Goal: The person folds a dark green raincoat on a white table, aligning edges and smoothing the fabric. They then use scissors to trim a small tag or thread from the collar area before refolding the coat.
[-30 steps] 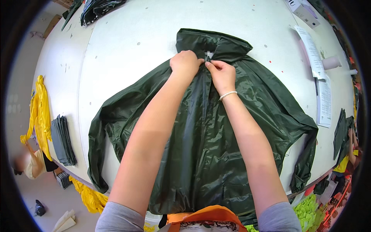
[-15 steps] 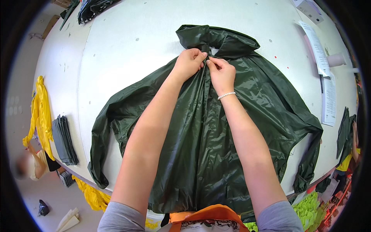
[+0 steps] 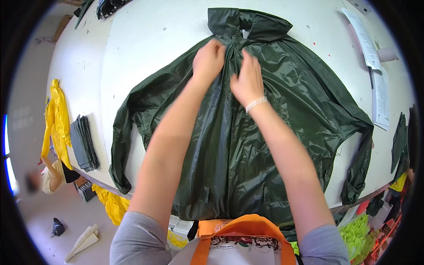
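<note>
A dark green, shiny raincoat [image 3: 291,145] lies front up in front of me, collar [image 3: 269,27] at the far end and both sleeves spread sideways. Its front placket runs down the middle. Over the upper chest, just left of the placket, is my left hand [image 3: 209,62]; its fingers are curled and blurred, so whether they pinch the fabric is unclear. To the right of the placket my right hand [image 3: 248,81] holds nothing, thumb apart from the raised fingers. A white beaded bracelet [image 3: 256,104] circles that wrist.
The coat lies on a white table [image 3: 145,48]. Folded dark garments [image 3: 84,143] are stacked at the left edge, beside a yellow garment [image 3: 57,117] near another person. Printed sheets [image 3: 380,99] and a roll [image 3: 387,54] lie at the right. Bright green material [image 3: 353,234] sits lower right.
Both hands, together at the coat's neck before, have moved apart. My right hand has let go and opened. The collar now stands flatter and appears higher in view.
</note>
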`<state>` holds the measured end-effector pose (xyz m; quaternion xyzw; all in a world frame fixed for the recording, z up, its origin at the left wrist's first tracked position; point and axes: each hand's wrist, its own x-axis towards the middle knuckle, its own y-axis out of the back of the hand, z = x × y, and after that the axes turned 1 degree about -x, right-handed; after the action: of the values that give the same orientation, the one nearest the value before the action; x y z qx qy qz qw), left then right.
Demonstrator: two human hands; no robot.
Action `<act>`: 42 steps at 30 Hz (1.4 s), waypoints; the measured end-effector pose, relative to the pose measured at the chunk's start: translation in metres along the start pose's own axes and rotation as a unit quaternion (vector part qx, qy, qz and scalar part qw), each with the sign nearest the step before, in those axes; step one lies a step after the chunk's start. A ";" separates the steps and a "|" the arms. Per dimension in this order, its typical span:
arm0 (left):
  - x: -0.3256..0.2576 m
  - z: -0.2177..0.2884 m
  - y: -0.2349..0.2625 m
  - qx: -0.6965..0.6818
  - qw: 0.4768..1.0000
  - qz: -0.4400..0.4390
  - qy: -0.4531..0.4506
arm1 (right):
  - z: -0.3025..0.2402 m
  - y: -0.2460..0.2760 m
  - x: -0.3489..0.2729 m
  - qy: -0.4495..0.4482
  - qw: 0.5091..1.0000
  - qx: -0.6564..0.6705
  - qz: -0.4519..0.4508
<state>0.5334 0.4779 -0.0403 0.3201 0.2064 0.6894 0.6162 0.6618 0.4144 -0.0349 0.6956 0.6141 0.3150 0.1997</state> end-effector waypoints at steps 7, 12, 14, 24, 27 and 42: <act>-0.077 0.039 0.020 0.164 0.967 -0.128 0.146 | 0.012 0.009 -0.053 -0.189 0.946 0.264 0.017; -0.065 0.058 0.033 0.222 0.901 -0.335 0.163 | -0.002 0.046 -0.063 -0.157 0.972 0.087 -0.150; -0.077 0.055 0.034 0.224 0.879 -0.392 0.153 | -0.004 0.045 -0.083 -0.154 0.969 0.060 -0.183; -0.124 0.024 0.018 -0.243 0.908 -0.269 0.209 | 0.003 0.019 -0.112 -0.189 0.943 0.271 -0.040; -0.127 0.024 0.019 -0.325 0.875 -0.245 0.262 | -0.001 0.019 -0.109 -0.165 0.950 0.259 -0.056; -0.245 0.066 0.058 0.085 0.967 -0.161 0.180 | -0.004 0.055 -0.166 -0.149 0.961 0.105 -0.206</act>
<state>0.5464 0.2209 0.0004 0.2050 0.4207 0.6069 0.6423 0.6911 0.2424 -0.0278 0.6101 0.7371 0.0936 0.2751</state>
